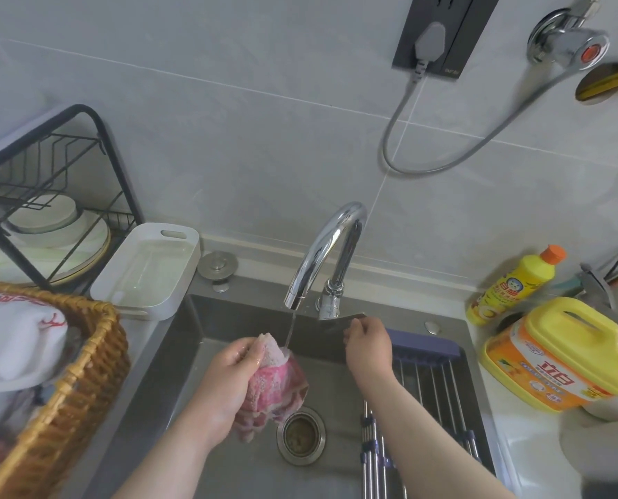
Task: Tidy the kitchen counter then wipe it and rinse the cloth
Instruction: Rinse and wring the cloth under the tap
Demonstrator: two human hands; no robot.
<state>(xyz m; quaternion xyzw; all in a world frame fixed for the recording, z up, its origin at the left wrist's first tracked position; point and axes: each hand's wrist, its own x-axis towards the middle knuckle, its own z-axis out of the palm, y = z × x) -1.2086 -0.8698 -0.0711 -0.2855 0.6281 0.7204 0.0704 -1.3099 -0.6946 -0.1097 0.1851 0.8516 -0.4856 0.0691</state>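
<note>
Grips a bunched pink cloth (278,383) in the left hand (224,383), fingers and thumb curled round its upper end. Holds it over the sink (250,473), with the thin water stream (290,329) from the faucet (327,246) landing on the cloth's top just beyond the fingertips and the drain (301,435) below, right of the wrist. Pinches the end of the faucet lever (340,317) with the curled fingers of the right hand (368,342), beyond and right of the left hand, above a roll-up rack (433,383) lying under the right forearm.
</note>
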